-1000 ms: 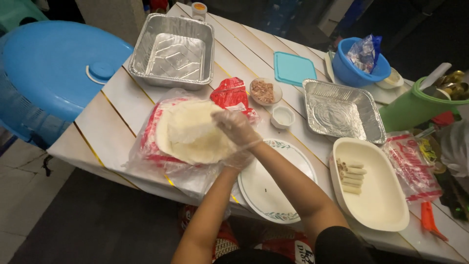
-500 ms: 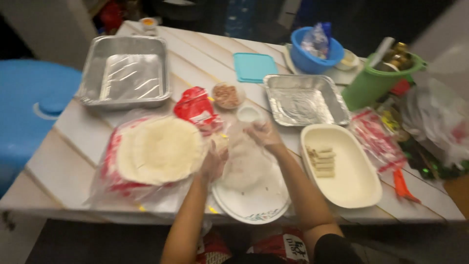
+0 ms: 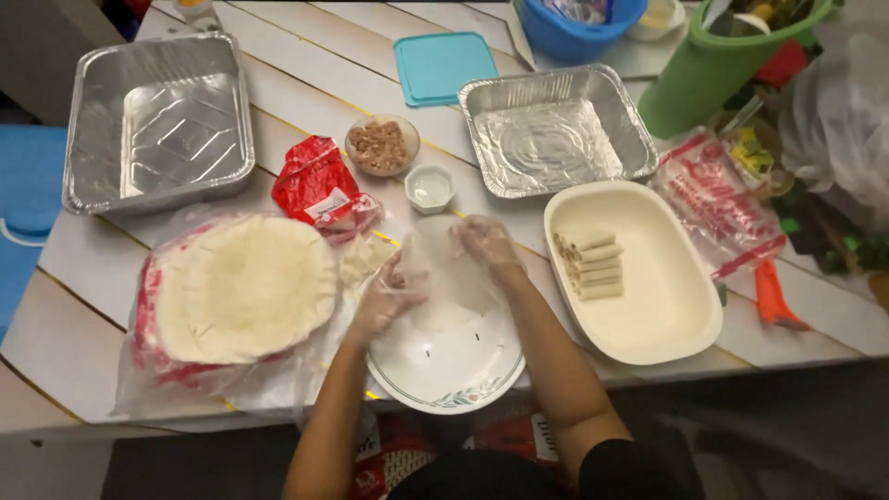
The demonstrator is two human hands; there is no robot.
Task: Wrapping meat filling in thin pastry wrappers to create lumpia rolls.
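Both hands wear thin clear gloves. My left hand (image 3: pixel 384 298) and my right hand (image 3: pixel 483 243) hold opposite edges of one thin, see-through round wrapper (image 3: pixel 443 278) just over the white plate (image 3: pixel 449 372) with a patterned rim. A stack of pale round wrappers (image 3: pixel 245 287) lies on its opened plastic bag to the left. The white oval dish (image 3: pixel 648 296) on the right holds several rolled wrappers (image 3: pixel 591 265). A small bowl of brown filling (image 3: pixel 380 145) and a small white cup (image 3: pixel 430 188) stand just beyond the hands.
Two foil trays stand at the back, one far left (image 3: pixel 157 120) and one centre right (image 3: pixel 554 130). A red packet (image 3: pixel 315 185), teal lid (image 3: pixel 444 65), blue bowl (image 3: pixel 574 23), green tub (image 3: pixel 713 69) and orange tool (image 3: pixel 770 298) lie around the white plank table.
My right hand has left the wrapper stack and come over the plate with one sheet. Both hands now hold it there. The view has shifted right and closer.
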